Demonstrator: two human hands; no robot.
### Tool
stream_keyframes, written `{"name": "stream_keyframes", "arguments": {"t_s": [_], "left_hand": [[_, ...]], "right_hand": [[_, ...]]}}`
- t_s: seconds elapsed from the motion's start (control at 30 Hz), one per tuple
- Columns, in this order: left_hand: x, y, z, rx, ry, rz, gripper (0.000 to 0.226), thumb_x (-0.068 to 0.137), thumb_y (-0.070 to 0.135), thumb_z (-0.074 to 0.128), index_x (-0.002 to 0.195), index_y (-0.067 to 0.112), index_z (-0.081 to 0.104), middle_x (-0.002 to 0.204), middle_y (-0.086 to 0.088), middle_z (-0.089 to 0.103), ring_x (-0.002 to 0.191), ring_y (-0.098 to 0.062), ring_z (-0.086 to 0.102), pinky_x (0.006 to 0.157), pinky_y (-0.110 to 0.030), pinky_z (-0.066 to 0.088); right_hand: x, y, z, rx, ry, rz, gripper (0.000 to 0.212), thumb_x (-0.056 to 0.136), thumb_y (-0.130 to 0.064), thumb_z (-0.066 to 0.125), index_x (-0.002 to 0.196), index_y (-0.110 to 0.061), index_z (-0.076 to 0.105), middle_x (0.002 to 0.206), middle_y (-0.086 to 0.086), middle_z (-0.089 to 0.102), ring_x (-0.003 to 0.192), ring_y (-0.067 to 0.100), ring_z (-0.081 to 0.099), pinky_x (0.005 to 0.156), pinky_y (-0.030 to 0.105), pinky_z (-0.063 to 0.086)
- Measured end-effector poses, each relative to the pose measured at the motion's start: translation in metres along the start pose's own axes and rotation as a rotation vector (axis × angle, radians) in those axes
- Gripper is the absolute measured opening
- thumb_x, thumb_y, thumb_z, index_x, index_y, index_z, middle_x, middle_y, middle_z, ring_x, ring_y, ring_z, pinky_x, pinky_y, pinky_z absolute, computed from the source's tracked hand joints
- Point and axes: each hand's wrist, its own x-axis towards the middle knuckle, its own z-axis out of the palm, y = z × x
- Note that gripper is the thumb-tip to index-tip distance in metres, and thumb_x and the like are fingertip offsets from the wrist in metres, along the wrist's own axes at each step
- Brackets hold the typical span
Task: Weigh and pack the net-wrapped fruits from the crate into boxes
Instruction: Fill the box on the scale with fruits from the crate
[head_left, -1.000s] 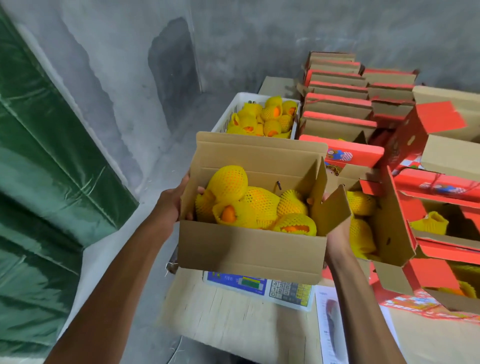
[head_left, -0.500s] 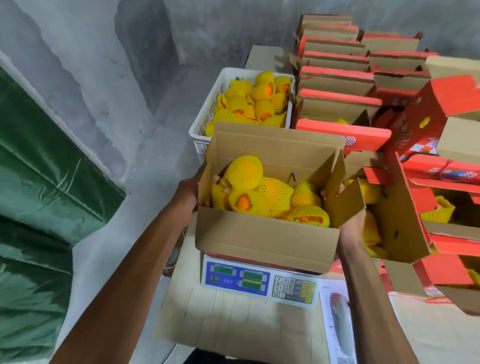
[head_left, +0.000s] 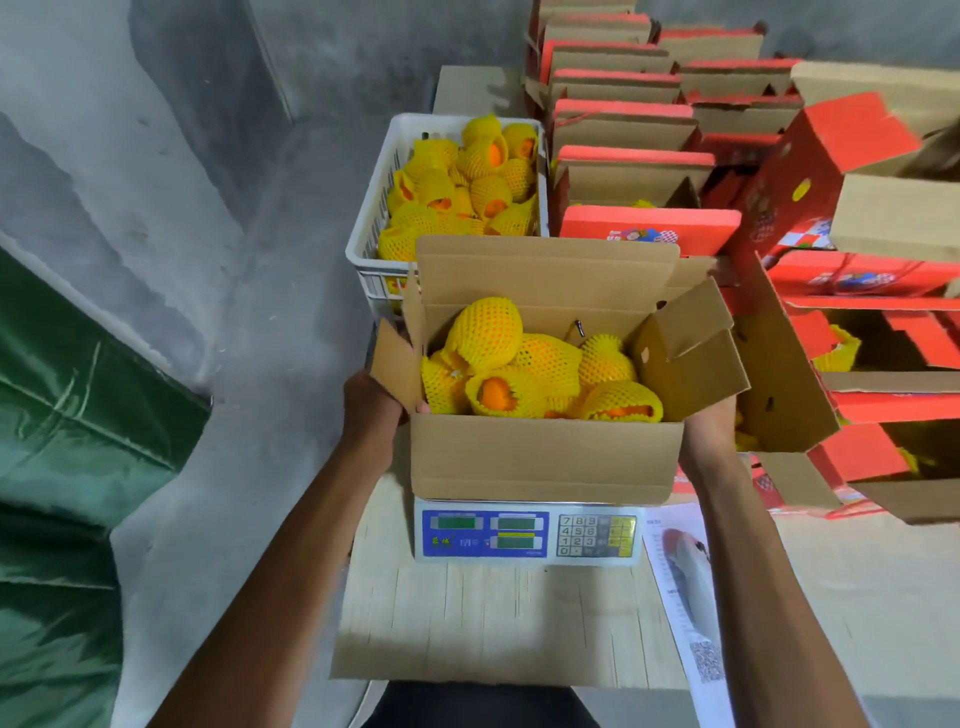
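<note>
An open cardboard box (head_left: 545, 457) of net-wrapped fruits (head_left: 540, 374) is held over the scale (head_left: 527, 535) by both hands.

The box is gripped at its left side by the left hand (head_left: 371, 402), whose thumb is curled over the edge by the left flap; its right side is supported by the right hand (head_left: 709, 426), whose fingers are hidden behind the box wall, so how far they are curled cannot be told. Whether the box rests on the scale cannot be told. The scale is set on the worktop (head_left: 493, 623), beside a printed sheet (head_left: 685, 587). A white crate (head_left: 374, 218) holding more wrapped fruits is seen just behind the box. Red boxes (head_left: 649, 228) are stacked to the right.
</note>
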Motion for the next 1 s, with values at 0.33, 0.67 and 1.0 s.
{"name": "stream_keyframes", "arguments": {"t_s": [0.33,0.67,1.0], "left_hand": [[-0.029,-0.074,-0.026,-0.289,-0.224,-0.216,0.048,0.104,0.049,0.048,0.135,0.013,0.058,0.124,-0.011,0.07,0.102,-0.021,0.07,0.074,-0.034,0.057],[-0.093,-0.135,-0.045,-0.697,-0.389,-0.381,0.07,0.098,0.068,0.044,0.138,0.013,0.061,0.129,-0.008,0.069,0.115,-0.024,0.07,0.094,-0.045,0.056],[-0.11,-0.14,-0.052,-0.88,-0.413,-0.336,0.086,0.09,0.079,0.043,0.152,0.02,0.046,0.15,-0.008,0.054,0.139,-0.027,0.052,0.12,-0.051,0.032]], "right_hand": [[-0.065,0.042,-0.024,-0.177,0.095,-0.233,0.032,0.107,-0.027,0.047,0.096,-0.005,0.068,0.082,0.004,0.06,0.074,0.007,0.055,0.061,0.027,0.049],[-0.118,0.107,-0.037,-0.003,-0.021,0.033,0.029,0.107,-0.021,0.047,0.106,-0.003,0.07,0.104,0.014,0.075,0.099,0.037,0.072,0.076,0.035,0.062],[-0.143,0.092,-0.015,-0.148,-0.454,0.059,0.038,0.1,-0.055,0.055,0.111,-0.026,0.076,0.116,-0.006,0.075,0.116,0.013,0.068,0.095,0.033,0.054]]}}
